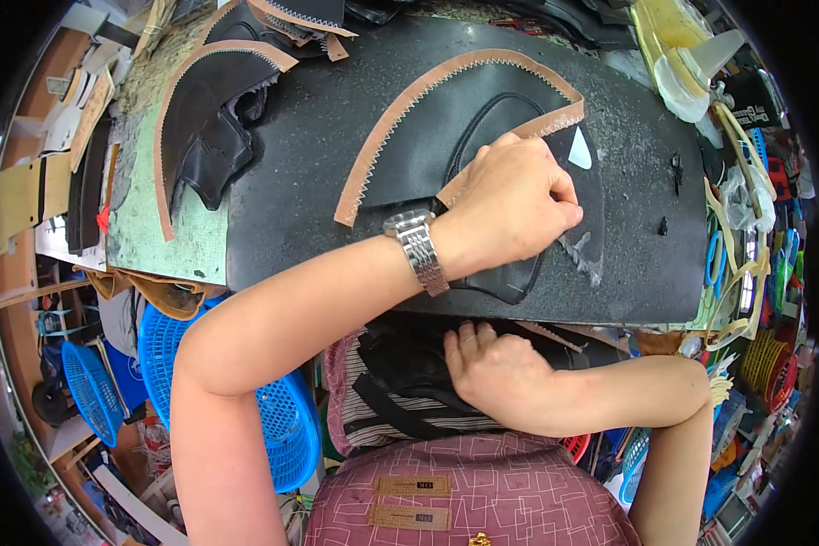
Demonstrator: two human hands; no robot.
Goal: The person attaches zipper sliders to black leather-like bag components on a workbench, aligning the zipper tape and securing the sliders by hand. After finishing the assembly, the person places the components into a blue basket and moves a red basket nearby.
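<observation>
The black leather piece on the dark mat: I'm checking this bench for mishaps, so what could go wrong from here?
1. The left hand hides whatever its fingertips pinch on the black leather piece, so a slip could mark the piece or nick a finger.
2. The right hand rests on black pieces in the lap, not on the work, so the piece may shift.
3. Stacked leather pieces overhang the mat edge and could slide.

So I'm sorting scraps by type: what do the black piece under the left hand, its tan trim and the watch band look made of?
Black piece: apparently leather or a synthetic, matte and flat. Tan trim: looks like suede-like leather, with a zigzag edge and a stitch line. Watch band: metal links, shiny silver. Left hand presses on the piece.
</observation>
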